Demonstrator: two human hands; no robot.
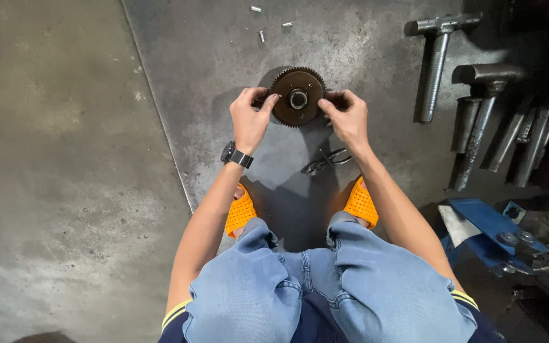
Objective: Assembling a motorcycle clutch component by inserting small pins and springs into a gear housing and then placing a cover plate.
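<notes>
A grey steel floor plate, stained and scuffed, fills the head view, beside bare concrete. On it lies a dark toothed gear, flat, held between both grips: the left hand pinches its near-left rim, the right hand its near-right rim, fingers closed on the teeth. Pliers lie just behind the right wrist; hammers stand well off to the right. Oily teeth could slip from so shallow a pinch, I judge, nipping fingertips.
</notes>
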